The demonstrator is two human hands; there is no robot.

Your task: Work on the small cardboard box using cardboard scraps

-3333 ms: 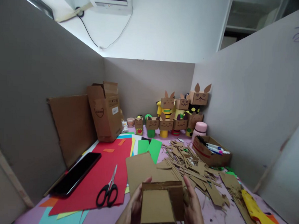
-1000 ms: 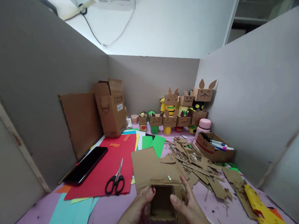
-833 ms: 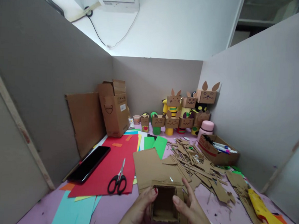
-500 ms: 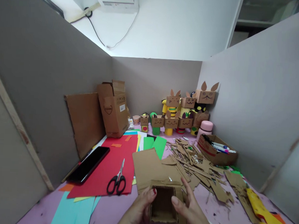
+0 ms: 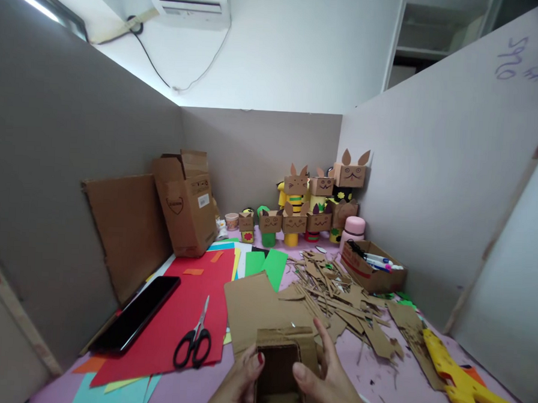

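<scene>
A small open cardboard box [image 5: 289,336] sits between my hands at the front of the table, its hollow side facing me. My left hand [image 5: 238,385] grips its left wall, with the thumb over the rim. On the opposite wall, my right hand [image 5: 335,382] presses its thumb at the rim, and its index finger points up and away along the side. A flat cardboard sheet [image 5: 250,303] lies just behind the box. Black-handled scissors [image 5: 193,342] rest on red paper [image 5: 154,334] left of my hands.
Cardboard scraps [image 5: 349,302] are heaped behind my right hand. A yellow glue gun [image 5: 467,380] lies at right, near a carton of markers [image 5: 373,273] and a pink bottle [image 5: 353,231]. Cardboard animal figures [image 5: 295,218] stand at the back. A black phone [image 5: 139,315] and tall carton [image 5: 189,215] are left.
The view has turned slightly to the right, so the whole scene sits further left. Both hands keep the same hold on the small box.
</scene>
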